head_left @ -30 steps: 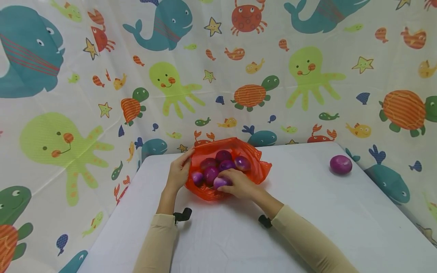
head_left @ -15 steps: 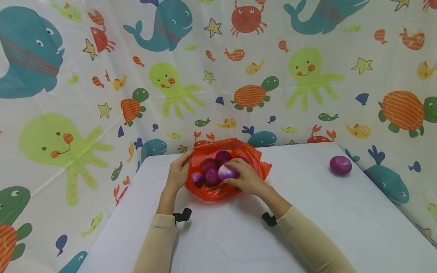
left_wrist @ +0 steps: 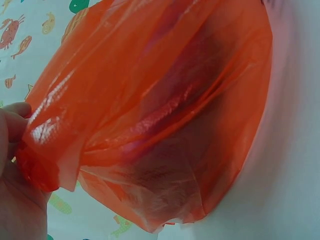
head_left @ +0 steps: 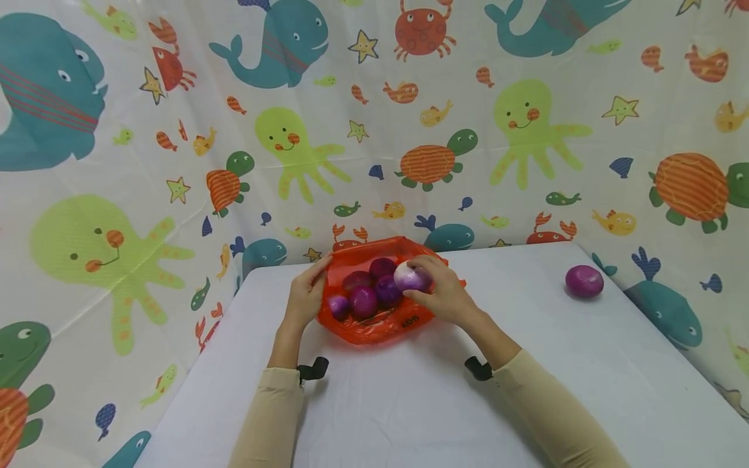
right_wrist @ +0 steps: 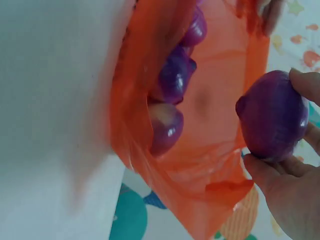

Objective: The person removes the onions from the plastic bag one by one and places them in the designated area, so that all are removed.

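A red plastic bag (head_left: 363,333) lies with its mouth open towards me, several purple onions (head_left: 363,302) inside it. My left hand (head_left: 305,296) pinches the bag's left rim between thumb and fingers, as the left wrist view also shows at the bag's edge (left_wrist: 55,145). Between the thumb and fingers of my right hand (head_left: 447,292) is a purple-and-white onion (head_left: 412,277), held up at the right side of the bag's mouth. In the right wrist view that held onion (right_wrist: 274,116) is apart from the onions in the bag (right_wrist: 167,127).
A single purple onion (head_left: 584,282) lies on the white table (head_left: 526,312) near its right edge. Behind the table hangs a curtain (head_left: 374,130) printed with sea animals. Black wrist cameras sit on both wrists, close above the tabletop.
My right hand has lifted an onion from the front of the bag and carried it up and to the right. The left hand has stayed at the bag's rim.
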Available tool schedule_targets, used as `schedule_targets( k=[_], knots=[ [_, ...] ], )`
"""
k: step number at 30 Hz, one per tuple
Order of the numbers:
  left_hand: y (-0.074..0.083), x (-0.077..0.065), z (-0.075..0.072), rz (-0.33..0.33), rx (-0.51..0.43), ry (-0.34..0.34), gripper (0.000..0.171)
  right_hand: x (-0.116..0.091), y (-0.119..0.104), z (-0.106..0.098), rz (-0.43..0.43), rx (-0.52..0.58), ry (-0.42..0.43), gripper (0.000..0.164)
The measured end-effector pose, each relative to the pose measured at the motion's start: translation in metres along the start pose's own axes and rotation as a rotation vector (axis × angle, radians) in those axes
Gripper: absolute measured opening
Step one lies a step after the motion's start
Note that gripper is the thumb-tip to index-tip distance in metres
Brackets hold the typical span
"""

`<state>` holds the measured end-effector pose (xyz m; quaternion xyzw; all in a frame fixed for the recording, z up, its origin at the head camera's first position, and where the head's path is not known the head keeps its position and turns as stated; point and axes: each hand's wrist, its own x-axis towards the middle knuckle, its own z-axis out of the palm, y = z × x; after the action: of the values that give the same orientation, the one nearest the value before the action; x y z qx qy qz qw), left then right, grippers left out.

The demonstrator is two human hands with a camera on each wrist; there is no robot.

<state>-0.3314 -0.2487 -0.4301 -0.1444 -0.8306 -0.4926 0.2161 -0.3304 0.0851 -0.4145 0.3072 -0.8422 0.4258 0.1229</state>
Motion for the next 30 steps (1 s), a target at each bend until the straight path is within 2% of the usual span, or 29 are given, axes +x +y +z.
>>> schedule_targets(
  k=[9, 15, 22, 30],
  knots=[
    [0.0, -0.002, -0.001, -0.011, -0.003, -0.001, 0.045, 0.0, 0.003, -0.016, 0.047, 0.005, 0.093, 0.059],
    [0.002, -0.001, -0.001, 0.0, 0.003, 0.004, 0.043, -0.001, 0.007, -0.025, 0.033, -0.009, 0.134, 0.058],
    [0.004, 0.0, -0.001, -0.013, 0.004, 0.006, 0.043, -0.002, 0.016, -0.038, 0.042, 0.023, 0.19, 0.062],
    [0.003, -0.001, -0.002, -0.008, 0.011, 0.011, 0.043, -0.008, 0.032, -0.053, 0.078, 0.001, 0.23, 0.065]
  ],
)
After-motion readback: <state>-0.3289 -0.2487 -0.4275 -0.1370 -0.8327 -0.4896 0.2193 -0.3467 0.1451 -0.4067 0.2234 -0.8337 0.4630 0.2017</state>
